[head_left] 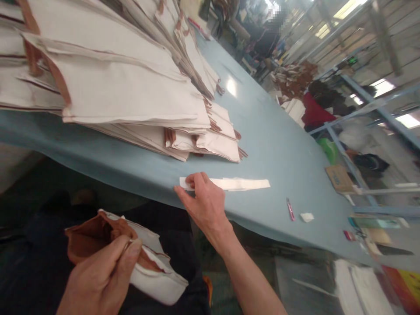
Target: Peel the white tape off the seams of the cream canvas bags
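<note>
The left hand (105,271) pinches the brown-lined piece (155,284); the right hand (208,199), grip unclear, touches the white strip (246,184), stretching lengthwise rightward

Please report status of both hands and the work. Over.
Left hand gripping brown-lined white piece. Right hand touching white strips on blue table. Stacked pieces beyond, seemingly not obstructing.

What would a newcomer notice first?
The big stack of cream pieces at upper left, lying on the blue table. Below it, the right hand touches a white strip near the table's edge. At lower left, the left hand holds a cream-and-brown piece.
</note>
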Motion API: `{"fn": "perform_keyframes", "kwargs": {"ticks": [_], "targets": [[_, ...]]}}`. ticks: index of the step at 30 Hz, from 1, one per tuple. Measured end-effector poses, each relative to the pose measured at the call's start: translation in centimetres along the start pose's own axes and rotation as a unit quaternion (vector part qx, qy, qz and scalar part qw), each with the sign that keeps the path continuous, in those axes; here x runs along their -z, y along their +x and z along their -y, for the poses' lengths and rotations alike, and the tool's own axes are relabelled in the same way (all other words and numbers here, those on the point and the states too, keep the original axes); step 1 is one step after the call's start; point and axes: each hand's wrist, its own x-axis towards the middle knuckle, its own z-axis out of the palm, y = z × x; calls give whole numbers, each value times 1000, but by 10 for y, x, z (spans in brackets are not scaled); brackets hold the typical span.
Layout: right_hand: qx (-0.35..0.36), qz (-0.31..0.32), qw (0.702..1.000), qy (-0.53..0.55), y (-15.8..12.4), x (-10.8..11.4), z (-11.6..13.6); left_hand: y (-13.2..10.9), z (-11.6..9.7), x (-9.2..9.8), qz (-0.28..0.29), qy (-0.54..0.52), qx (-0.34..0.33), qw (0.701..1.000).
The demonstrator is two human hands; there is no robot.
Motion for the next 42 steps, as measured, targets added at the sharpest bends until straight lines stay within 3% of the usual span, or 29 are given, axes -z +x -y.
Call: {"fn": "perform_keyframes", "kwargs": {"ticks": [5, 12, 14, 17, 19, 21, 24, 27, 31, 33, 38, 42], "targets": [[12, 19, 999, -30, 7, 0, -3, 11, -7, -2, -12, 13, 11, 1000], [8, 23, 992, 123, 9, 7, -26, 25, -16, -6, -75, 87, 33, 993], [2, 26, 988, 151, 11, 7, -31, 37, -23, -9, -44, 72, 10, 996], [-3, 18, 980, 197, 12, 6, -35, 59, -37, -20, 15, 87, -89, 992], [-3, 11, 970, 241, 10, 5, -35, 72, -47, -31, 62, 138, -140, 978], [5, 1, 955, 297, 8, 4, -37, 83, -55, -42, 117, 217, -149, 958], [-7, -53, 919, 390, 2, 7, -45, 92, -60, -54, 166, 310, -122, 928], [-63, -141, 867, 473, -3, 13, -65, 94, -60, -57, 166, 348, -115, 916], [-168, -251, 705, 642, -2, 24, -107, 94, -59, -58, 180, 409, -94, 890], [-204, -286, 650, 674, 4, 33, -131, 95, -58, -58, 179, 420, -81, 886], [-276, -339, 600, 670, 30, 60, -204, 97, -50, -56, 181, 413, -86, 889], [-343, -369, 581, 639, 48, 77, -258, 96, -43, -57, 166, 417, -97, 888]]}}
